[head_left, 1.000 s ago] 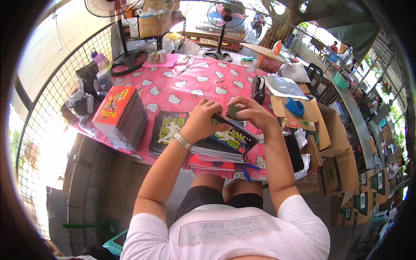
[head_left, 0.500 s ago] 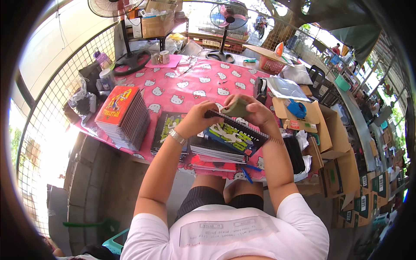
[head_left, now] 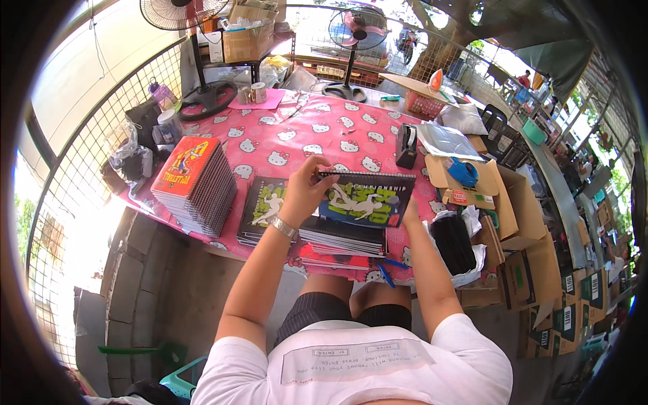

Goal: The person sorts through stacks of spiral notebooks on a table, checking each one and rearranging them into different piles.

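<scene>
My left hand (head_left: 309, 189) grips the top left corner of a black spiral notebook (head_left: 364, 202) with a green and white printed cover. The notebook is tilted up, its coil along the top edge. My right hand (head_left: 410, 210) is at the notebook's right edge, with its fingers hidden behind it; whether it holds anything does not show. Under the raised notebook lies a stack of notebooks (head_left: 341, 237), with red ones lowest. Beside my left wrist is another pile of black notebooks (head_left: 263, 209). Blue pens (head_left: 386, 273) lie by the table's front edge.
A tall stack of orange spiral notebooks (head_left: 192, 179) stands left on the pink table cover (head_left: 270, 138). To the right are a black tape dispenser (head_left: 406, 145), a blue tape roll (head_left: 463, 171), a black stack (head_left: 453, 241) and cardboard boxes (head_left: 520, 209). Two fans (head_left: 347, 64) stand behind.
The notebook has turned from slanting to nearly level, its cover facing me. My right hand has moved down behind its right edge. The folded greenish piece between my hands is out of sight.
</scene>
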Demonstrator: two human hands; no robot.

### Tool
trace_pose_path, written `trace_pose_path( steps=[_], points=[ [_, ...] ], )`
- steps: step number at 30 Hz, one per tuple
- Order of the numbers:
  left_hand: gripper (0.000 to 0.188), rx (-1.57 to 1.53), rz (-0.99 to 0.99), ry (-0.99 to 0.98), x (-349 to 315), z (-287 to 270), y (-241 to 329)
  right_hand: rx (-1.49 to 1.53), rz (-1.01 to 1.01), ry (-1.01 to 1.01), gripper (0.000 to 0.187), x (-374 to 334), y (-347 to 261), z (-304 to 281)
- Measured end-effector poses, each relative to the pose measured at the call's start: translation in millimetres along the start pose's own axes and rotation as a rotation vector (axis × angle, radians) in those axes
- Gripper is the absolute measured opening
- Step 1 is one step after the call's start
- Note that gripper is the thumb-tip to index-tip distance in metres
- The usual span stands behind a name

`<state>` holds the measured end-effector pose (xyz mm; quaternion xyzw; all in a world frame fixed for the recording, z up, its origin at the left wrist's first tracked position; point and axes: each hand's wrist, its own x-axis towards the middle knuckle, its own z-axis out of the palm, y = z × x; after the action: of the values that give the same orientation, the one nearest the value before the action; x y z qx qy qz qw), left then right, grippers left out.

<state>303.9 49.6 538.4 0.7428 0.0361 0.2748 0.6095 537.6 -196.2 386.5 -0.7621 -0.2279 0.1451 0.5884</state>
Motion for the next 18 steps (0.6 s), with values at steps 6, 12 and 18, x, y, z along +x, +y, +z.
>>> trace_pose_path(
  steps=[6, 12, 18],
  points=[
    [0.022, 0.295, 0.029, 0.243, -26.0, -5.4, -10.0, -0.903, -0.436, 0.269, 0.052, -153.6, 64.5, 46.2],
    [0.024, 0.241, 0.195, 0.277, -15.0, 17.3, -6.0, -0.907, -0.353, 0.044, 0.052, -228.3, 48.6, 26.9],
    [0.013, 0.248, -0.016, 0.212, -22.6, 8.1, -11.4, -0.455, -0.608, 0.463, 0.057, -178.5, -84.2, 52.4]
  ],
)
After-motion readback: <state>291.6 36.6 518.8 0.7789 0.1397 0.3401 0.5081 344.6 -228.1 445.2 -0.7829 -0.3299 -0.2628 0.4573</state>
